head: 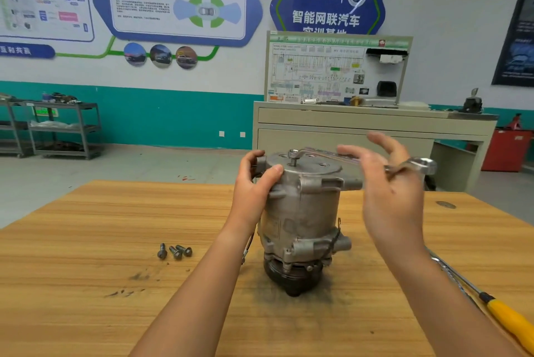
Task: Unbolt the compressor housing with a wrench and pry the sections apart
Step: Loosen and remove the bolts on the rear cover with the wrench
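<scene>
The compressor (303, 212) stands upright mid-worktop (115, 212). The left hand (254, 186) grips its top rim at 9 o'clock. The wrench (423, 166) sits on a top bolt (294, 158). The right hand (387, 192), fingers spread, touches the handle at 3 o'clock. Three loose bolts (174, 251) lie at 8 o'clock.

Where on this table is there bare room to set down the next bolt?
Bare wood: left of the three bolts to the left edge of the table, and the left corner behind them. Crowded: around the compressor the left hand grips, and the right side, with the right hand, wrench and screwdriver.
</scene>
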`<state>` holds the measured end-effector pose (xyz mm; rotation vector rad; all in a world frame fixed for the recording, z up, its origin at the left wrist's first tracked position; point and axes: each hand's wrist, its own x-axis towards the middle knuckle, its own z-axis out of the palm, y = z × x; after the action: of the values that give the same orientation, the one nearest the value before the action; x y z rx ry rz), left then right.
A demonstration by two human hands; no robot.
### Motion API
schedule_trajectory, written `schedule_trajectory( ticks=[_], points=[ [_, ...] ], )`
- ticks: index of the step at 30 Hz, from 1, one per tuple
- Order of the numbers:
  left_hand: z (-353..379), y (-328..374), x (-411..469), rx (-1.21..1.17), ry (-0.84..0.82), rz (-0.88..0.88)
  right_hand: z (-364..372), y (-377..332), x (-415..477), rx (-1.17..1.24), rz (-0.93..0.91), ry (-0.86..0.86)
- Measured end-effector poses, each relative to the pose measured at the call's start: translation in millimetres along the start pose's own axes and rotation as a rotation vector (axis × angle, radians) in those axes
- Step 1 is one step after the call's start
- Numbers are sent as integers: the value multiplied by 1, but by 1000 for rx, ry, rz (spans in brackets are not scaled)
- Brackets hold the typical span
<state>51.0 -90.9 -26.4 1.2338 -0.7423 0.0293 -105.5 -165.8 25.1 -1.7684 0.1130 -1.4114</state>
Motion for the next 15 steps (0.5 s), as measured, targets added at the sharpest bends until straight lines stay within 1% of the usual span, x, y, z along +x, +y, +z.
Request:
schedule_trajectory(
  ticks=[1,3,4,6,8,11,13,15],
  points=[
    [-1,-1,0,-5,-7,6,-7,6,8,50,137,80],
    [-1,-1,-1,-17,-19,14,-11,19,25,123,377,160],
    [-1,-2,-1,-23,-13,18,-10,27,34,126,438,164],
    [-1,-3,1,-40,-7,13,-5,39,55,24,528,138],
    [-1,-3,1,-59,-10,9,5,52,79,-90,602,28],
    [-1,-4,2,-53,-4,7,24,60,111,-319,645,-258],
    [-1,-4,2,-59,0,9,40,57,128,-545,590,-432],
    [-1,-5,3,-60,-2,10,60,49,138,-747,473,-582]
  ],
)
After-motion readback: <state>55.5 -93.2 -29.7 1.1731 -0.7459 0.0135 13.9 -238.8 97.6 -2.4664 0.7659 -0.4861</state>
